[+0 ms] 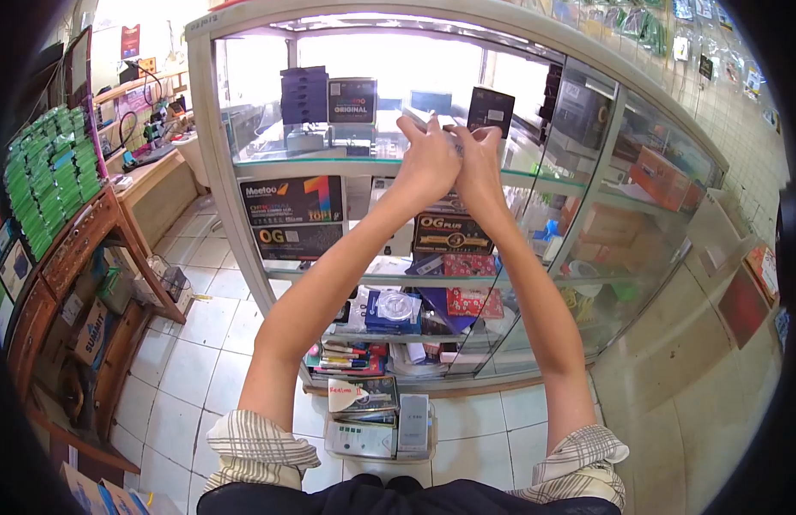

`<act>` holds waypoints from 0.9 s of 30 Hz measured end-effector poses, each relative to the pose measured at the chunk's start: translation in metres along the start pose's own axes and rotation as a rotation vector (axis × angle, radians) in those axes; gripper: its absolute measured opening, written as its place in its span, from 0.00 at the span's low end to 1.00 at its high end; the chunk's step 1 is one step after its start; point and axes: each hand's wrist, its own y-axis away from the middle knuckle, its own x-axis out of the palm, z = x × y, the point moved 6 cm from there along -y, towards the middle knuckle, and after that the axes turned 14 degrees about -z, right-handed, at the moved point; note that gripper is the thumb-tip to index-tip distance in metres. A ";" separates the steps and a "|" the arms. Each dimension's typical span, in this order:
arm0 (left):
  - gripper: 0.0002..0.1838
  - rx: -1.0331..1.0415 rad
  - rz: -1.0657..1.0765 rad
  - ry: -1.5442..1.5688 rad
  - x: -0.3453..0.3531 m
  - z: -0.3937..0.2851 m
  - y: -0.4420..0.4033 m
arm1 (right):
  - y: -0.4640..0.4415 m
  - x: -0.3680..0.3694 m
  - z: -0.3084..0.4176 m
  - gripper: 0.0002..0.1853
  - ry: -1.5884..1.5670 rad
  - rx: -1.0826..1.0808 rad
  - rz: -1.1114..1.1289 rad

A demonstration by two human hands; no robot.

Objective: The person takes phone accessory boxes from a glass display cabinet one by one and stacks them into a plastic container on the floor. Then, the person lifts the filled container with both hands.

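- Left hand (431,163) and right hand (479,163): together before the cabinet (211,94), fingers bent; what they grip, I cannot tell.
- Dark box (491,110): inside the cabinet, near both hands.

From my end, the wearer's left hand (428,165) and right hand (479,165), raised at the front edge of the cabinet's upper glass shelf (329,160), show me mostly their backs. Several fingertips are hidden, and a pale, flat item (420,113) by them is too washed out for me to identify. The right hand covers the lower part of an upright black cardboard box (489,105). On the shelf below, the right forearm hides one end of a black "OG Plus" box (454,235). Clear plastic packets (643,26) on the wall run past the top edge, their labels too small to read.
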 end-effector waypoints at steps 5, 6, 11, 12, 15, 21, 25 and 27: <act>0.29 0.104 -0.243 0.218 -0.021 -0.019 0.033 | 0.019 -0.041 0.025 0.19 -0.077 -0.001 -0.188; 0.30 0.101 -0.300 0.289 -0.026 -0.020 0.042 | 0.025 -0.050 0.032 0.19 -0.095 0.011 -0.219; 0.25 0.026 -0.503 0.762 -0.036 -0.012 0.109 | 0.076 -0.101 0.074 0.21 0.042 -0.152 -0.376; 0.26 0.055 -0.538 0.770 -0.040 -0.009 0.125 | 0.090 -0.108 0.079 0.21 0.049 -0.144 -0.367; 0.31 -0.170 -0.540 0.861 -0.039 0.010 0.170 | 0.144 -0.132 0.105 0.23 0.054 -0.205 -0.389; 0.32 -0.349 -0.177 0.909 -0.027 0.062 0.265 | 0.259 -0.161 0.121 0.25 -0.041 -0.098 -0.126; 0.30 -0.538 -0.150 0.743 -0.007 0.116 0.357 | 0.340 -0.151 0.079 0.21 -0.356 0.326 0.104; 0.30 -0.555 -0.153 0.680 0.003 0.127 0.399 | 0.389 -0.132 0.043 0.21 -0.613 0.974 0.164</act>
